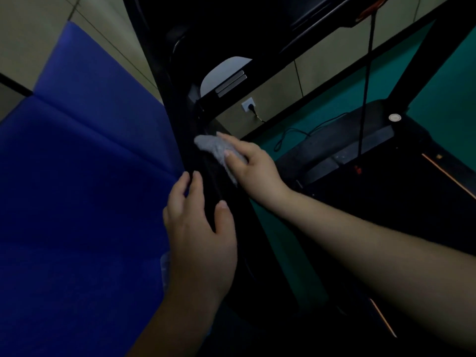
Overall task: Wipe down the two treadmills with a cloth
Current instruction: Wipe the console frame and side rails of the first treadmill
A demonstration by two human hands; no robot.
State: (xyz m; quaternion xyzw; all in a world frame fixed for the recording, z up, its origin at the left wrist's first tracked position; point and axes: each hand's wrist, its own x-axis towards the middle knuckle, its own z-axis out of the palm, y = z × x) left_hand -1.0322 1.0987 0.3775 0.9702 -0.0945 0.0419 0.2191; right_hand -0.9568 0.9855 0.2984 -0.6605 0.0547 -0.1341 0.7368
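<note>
A black treadmill upright post [177, 104] runs down the middle of the view. My right hand [252, 166] presses a grey cloth [216, 150] against the post's right side, fingers closed over the cloth. Lower down, my left hand [198, 228] grips the same post, with fingers on its left edge and thumb on its right. The treadmill's dark deck [386, 181] with an orange stripe lies at the right. Its console is only partly visible at the top.
Blue padded mats [82, 163] fill the left. Green floor [438, 81] shows at the right. A wall socket [248, 105] with a black cable sits on the beige wall behind. A thin black cord with a red clip [365, 99] hangs from the console.
</note>
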